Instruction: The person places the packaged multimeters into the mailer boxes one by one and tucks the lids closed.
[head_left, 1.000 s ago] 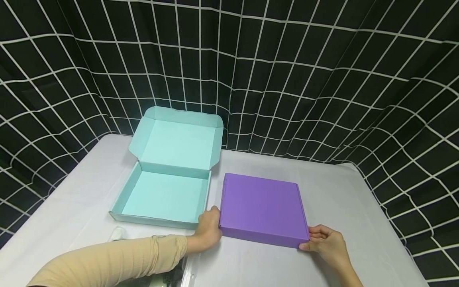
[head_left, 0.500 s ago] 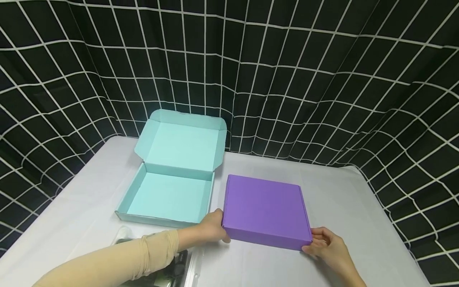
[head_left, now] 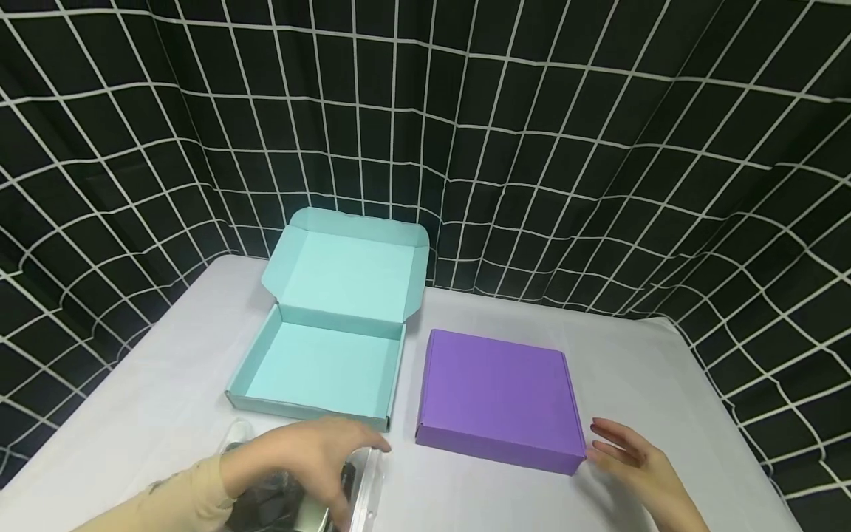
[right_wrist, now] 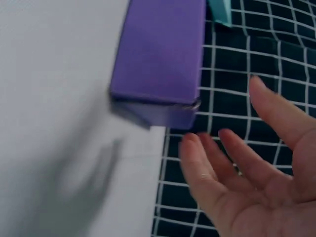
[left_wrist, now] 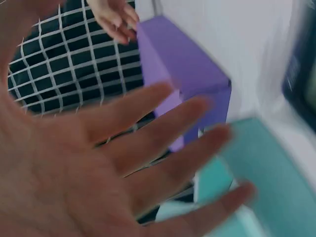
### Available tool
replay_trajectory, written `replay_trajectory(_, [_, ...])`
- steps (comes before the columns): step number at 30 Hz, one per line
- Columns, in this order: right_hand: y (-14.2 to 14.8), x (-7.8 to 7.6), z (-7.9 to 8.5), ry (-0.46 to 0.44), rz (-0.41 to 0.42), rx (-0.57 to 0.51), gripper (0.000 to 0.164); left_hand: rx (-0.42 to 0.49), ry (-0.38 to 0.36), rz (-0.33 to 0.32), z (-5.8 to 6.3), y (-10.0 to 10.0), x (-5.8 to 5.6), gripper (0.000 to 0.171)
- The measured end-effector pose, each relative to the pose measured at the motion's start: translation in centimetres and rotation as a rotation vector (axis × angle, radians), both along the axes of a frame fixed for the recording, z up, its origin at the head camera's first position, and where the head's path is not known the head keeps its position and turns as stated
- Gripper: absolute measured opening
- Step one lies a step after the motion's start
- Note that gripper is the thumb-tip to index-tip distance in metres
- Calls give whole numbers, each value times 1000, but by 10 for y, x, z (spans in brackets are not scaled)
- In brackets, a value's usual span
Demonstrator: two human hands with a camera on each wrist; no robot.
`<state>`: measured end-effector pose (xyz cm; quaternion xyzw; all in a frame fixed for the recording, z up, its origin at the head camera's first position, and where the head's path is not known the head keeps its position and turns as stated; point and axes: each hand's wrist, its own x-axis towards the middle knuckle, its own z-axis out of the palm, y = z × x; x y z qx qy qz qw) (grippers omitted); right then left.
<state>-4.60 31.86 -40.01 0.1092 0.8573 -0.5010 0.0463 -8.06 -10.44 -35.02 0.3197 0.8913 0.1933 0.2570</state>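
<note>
A shut purple box (head_left: 501, 391) lies flat on the white table, right of centre. My right hand (head_left: 631, 462) is beside its front right corner, fingers loosely spread and holding nothing; the right wrist view shows the fingertips apart from the box (right_wrist: 158, 54). Over a clear plastic bag (head_left: 367, 484) at the front left, my left hand (head_left: 315, 454) hovers with fingers spread. Dark items show inside the bag, partly covered by the hand and sleeve. In the left wrist view the left palm (left_wrist: 113, 158) is bare.
A light teal box (head_left: 326, 369) stands at the back left, its lid (head_left: 352, 270) raised and its inside bare. Black cloth with a white grid (head_left: 372, 125) hangs behind the table and at both sides.
My left hand has left the purple box's left corner and moved left over the clear bag. My right hand has let go of the box's right corner and drawn slightly away.
</note>
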Motion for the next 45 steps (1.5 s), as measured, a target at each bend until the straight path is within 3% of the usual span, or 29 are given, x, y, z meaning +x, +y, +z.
replay_trajectory(2, [-6, 1, 1, 49, -39, -23, 52, -114, 86, -51, -6, -13, 6, 86])
replay_trajectory(5, [-23, 2, 1, 145, -75, -88, 44, -298, 180, -47, -20, -25, 16, 97])
replay_trajectory(8, [-46, 3, 3, 234, -63, -151, 43, -427, 198, -18, -35, -33, 21, 106])
replay_trajectory(11, [-70, 3, 2, 314, -12, -216, 47, -466, 209, -7, -47, -40, 23, 109])
replay_trajectory(14, [-92, 2, -2, 379, 55, -261, 47, -441, 253, 4, -58, -49, 25, 111])
replay_trajectory(18, [-121, -1, -7, 410, 153, -355, 48, -322, 281, 9, -65, -60, 26, 111])
replay_trajectory(23, [-160, -16, -3, 332, 311, -440, 51, -204, 323, -24, -68, -66, 25, 109])
replay_trajectory(28, [-199, -31, -2, 212, 433, -452, 62, -192, 341, -28, -69, -65, 25, 109])
replay_trajectory(34, [-235, -42, -6, 198, 424, -364, 81, -168, 399, -55, -72, -64, 27, 109])
replay_trajectory(40, [-265, -49, -13, 216, 333, -244, 98, -107, 451, -82, -73, -69, 28, 106])
replay_trajectory(45, [-274, -51, -25, 244, 282, -162, 104, -139, 511, -121, -78, -70, 29, 105])
